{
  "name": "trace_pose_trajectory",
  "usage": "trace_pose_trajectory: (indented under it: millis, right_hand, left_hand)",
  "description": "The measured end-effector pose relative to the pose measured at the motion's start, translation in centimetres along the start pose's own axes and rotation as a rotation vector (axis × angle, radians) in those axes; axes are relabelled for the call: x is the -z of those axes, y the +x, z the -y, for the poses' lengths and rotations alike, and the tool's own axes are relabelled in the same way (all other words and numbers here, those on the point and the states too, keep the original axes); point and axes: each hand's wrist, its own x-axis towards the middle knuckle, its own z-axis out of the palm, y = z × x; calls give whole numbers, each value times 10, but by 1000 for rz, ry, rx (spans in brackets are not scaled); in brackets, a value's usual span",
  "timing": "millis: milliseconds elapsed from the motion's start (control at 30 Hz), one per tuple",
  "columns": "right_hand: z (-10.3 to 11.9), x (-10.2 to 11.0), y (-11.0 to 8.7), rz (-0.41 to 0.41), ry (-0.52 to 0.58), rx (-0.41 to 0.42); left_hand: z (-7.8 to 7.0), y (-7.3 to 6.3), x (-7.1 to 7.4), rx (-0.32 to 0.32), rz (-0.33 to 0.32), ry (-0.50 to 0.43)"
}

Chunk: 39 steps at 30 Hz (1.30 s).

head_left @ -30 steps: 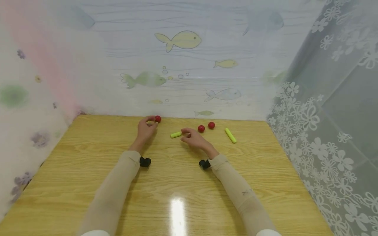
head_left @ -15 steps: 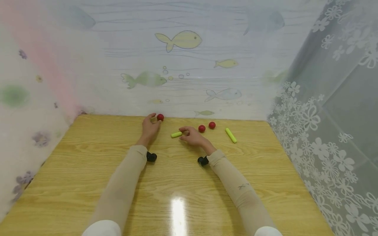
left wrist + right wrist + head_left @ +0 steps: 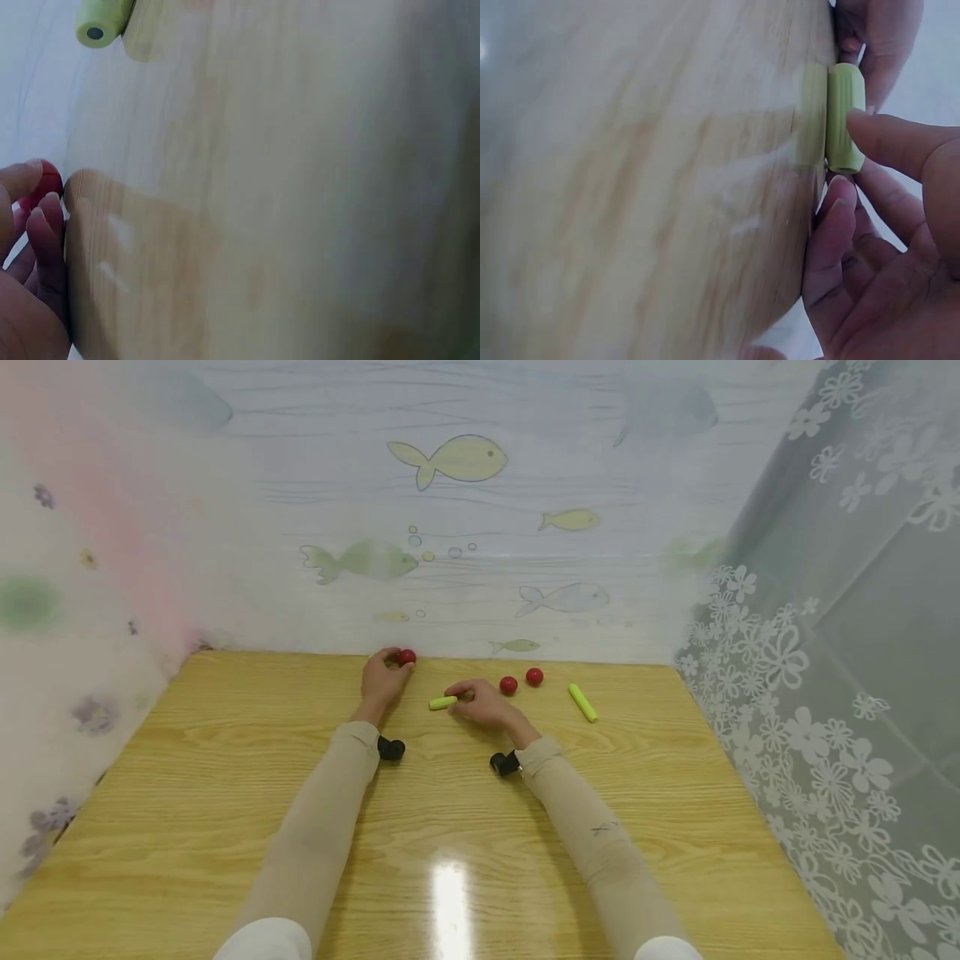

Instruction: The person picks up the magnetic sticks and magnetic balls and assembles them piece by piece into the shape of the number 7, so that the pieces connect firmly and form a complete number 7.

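At the table's far edge my left hand [image 3: 384,683] holds a red ball [image 3: 407,657] between thumb and fingers. The left wrist view shows the fingertips round that red ball [image 3: 49,182], which they partly hide. Nearer the middle, my right hand [image 3: 483,706] pinches one end of a short yellow-green ribbed stick [image 3: 443,702] lying on the wood. In the right wrist view the thumb lies on the stick [image 3: 844,124], with curled fingers beside and behind its end. A stick end with a dark round centre [image 3: 95,33] shows in the left wrist view.
Two more red balls, the nearer one [image 3: 508,686] and the farther one [image 3: 535,677], sit right of my right hand. Another yellow-green stick [image 3: 582,702] lies farther right. A fish-patterned curtain [image 3: 465,527] rises behind the wooden table [image 3: 420,827].
My left hand has shifted right and away along the far edge, and its fingers have closed round the red ball. My right hand has moved slightly left onto the stick's end.
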Motion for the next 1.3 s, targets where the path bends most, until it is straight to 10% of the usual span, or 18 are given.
trace_pose_trajectory:
  millis: [400, 967, 1300]
  right_hand:
    - [4, -1, 0, 16, -26, -6]
    - [2, -1, 0, 23, -11, -4]
    - [0, -1, 1, 24, -21, -13]
  left_hand:
    - [-3, 4, 1, 3, 4, 94]
    - [-7, 3, 3, 97, -25, -58]
    - [-9, 3, 3, 42, -13, 0]
